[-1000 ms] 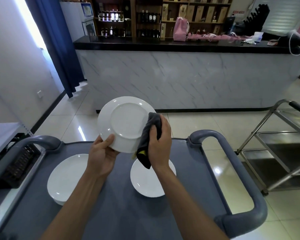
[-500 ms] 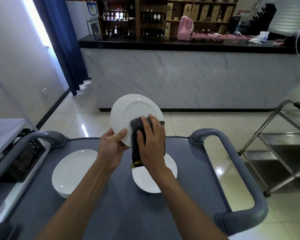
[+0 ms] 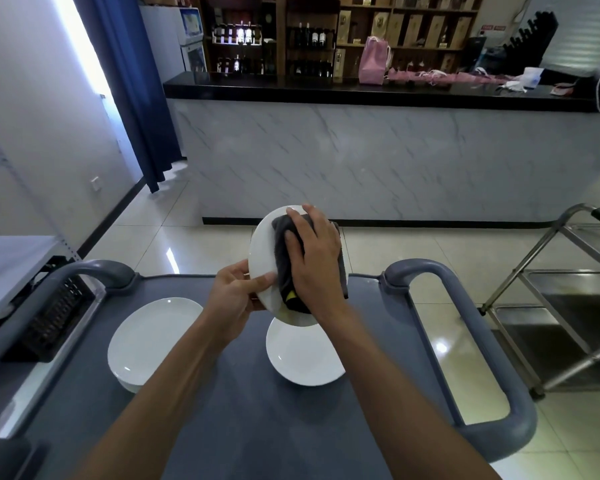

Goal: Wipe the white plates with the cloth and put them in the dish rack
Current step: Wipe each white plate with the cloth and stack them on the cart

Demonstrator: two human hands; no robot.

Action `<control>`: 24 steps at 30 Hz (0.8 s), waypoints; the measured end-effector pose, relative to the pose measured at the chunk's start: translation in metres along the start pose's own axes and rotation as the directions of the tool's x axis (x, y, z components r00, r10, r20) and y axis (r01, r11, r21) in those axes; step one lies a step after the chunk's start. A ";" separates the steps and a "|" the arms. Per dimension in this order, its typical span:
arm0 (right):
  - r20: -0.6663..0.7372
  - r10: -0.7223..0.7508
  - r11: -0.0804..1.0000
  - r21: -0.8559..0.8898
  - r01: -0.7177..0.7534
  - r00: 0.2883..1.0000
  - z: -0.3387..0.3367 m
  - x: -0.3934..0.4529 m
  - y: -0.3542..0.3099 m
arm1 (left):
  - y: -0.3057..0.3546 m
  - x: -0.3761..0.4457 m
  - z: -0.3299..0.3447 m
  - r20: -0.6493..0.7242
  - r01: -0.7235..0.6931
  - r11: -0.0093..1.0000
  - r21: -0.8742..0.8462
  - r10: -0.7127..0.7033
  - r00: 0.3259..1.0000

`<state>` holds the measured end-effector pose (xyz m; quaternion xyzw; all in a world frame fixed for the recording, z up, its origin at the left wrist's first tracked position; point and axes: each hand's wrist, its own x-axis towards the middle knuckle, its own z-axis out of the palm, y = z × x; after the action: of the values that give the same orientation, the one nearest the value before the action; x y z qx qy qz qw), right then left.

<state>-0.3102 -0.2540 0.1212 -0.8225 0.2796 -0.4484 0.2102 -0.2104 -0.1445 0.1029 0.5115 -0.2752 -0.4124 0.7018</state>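
My left hand (image 3: 238,294) grips the lower left rim of a white plate (image 3: 263,252), held tilted on edge above the cart. Flat against the plate's face lies a dark grey cloth (image 3: 282,268), pressed there by my right hand (image 3: 314,259). Two more white plates rest on the grey cart top (image 3: 243,410): one (image 3: 153,342) at the left, one (image 3: 303,355) right under the held plate. A black dish rack (image 3: 54,315) sits off the cart's left edge.
The cart has grey loop handles at the left (image 3: 94,271) and right (image 3: 465,341). A steel trolley (image 3: 568,306) stands to the right on the tiled floor. A marble-fronted counter (image 3: 378,161) is ahead, a white shelf (image 3: 11,261) at the left.
The plate has been turned from its underside to its face and tilted more on edge. My right hand with the cloth has moved up onto the plate's face.
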 end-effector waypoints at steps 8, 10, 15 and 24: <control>0.107 -0.144 0.985 -0.076 0.152 0.984 0.001 0.014 0.003 | -0.006 -0.004 0.001 0.056 0.006 0.998 0.070 -0.010 0.998; 0.111 -0.178 0.979 -0.075 0.187 0.978 0.000 0.015 0.004 | -0.008 -0.006 0.001 0.055 -0.001 0.999 0.037 -0.001 0.998; 0.077 -0.226 0.970 -0.070 0.232 0.971 -0.001 0.021 0.004 | -0.013 -0.005 -0.004 0.054 0.005 0.998 -0.064 -0.001 0.999; 0.115 0.091 0.992 0.074 -0.100 0.989 -0.011 0.044 0.040 | -0.015 -0.010 -0.018 0.023 -0.021 0.994 -0.107 0.023 0.999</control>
<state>-0.3108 -0.3132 0.1301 -0.8228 0.2886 -0.4022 0.2791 -0.2056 -0.1293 0.0830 0.4651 -0.2668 -0.4249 0.7294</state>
